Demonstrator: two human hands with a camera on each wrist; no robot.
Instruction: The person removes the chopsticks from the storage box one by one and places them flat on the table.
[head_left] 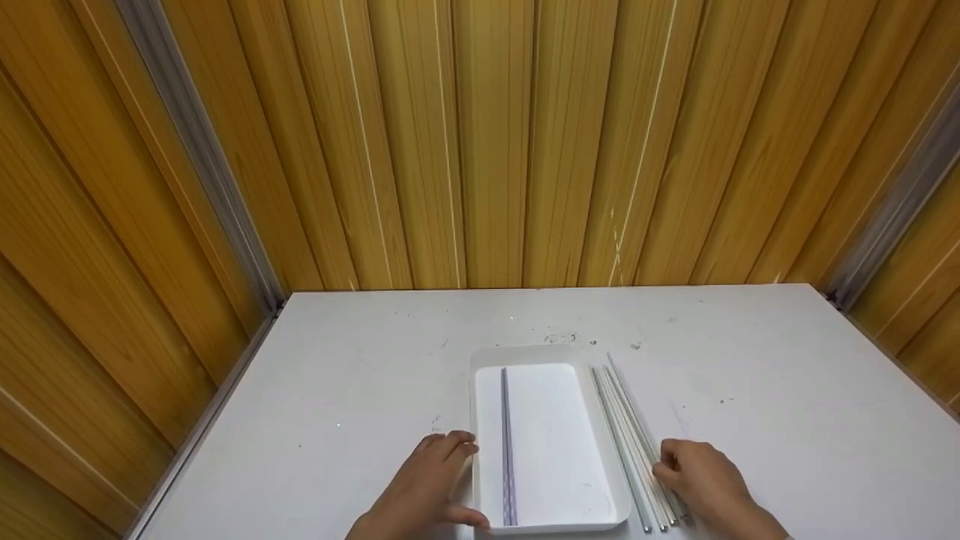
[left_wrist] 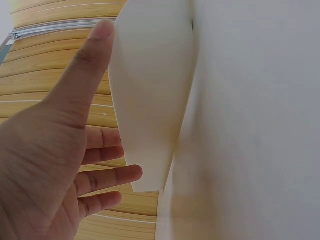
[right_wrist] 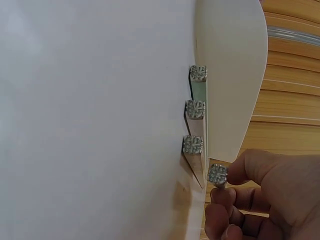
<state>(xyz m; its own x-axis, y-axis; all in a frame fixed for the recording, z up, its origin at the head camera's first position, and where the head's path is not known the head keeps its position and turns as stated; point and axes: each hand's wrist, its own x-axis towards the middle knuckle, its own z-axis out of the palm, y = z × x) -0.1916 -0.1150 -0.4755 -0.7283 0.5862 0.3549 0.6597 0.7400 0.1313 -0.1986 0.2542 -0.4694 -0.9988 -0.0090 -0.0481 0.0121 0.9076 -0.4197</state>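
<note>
A white rectangular tray (head_left: 551, 435) lies lengthwise in front of me. Inside it, along the left side, are two slim purplish chopsticks (head_left: 507, 450), close together. My left hand (head_left: 431, 480) is at the tray's left side, its thumb by the near corner and its fingers stretched along the rim. Three metallic chopsticks (head_left: 621, 450) lie side by side just right of the tray; their square, patterned ends (right_wrist: 194, 109) face the right wrist view. Between thumb and fingers, my right hand (head_left: 705, 476) pinches another chopstick (right_wrist: 217, 175) by its thick end, beside those three.
The white table (head_left: 352, 375) carries small dark marks and scuffs. Wood-patterned panels (head_left: 495, 150) stand at the back and both sides, with grey metal strips (head_left: 202, 142) running up the corners.
</note>
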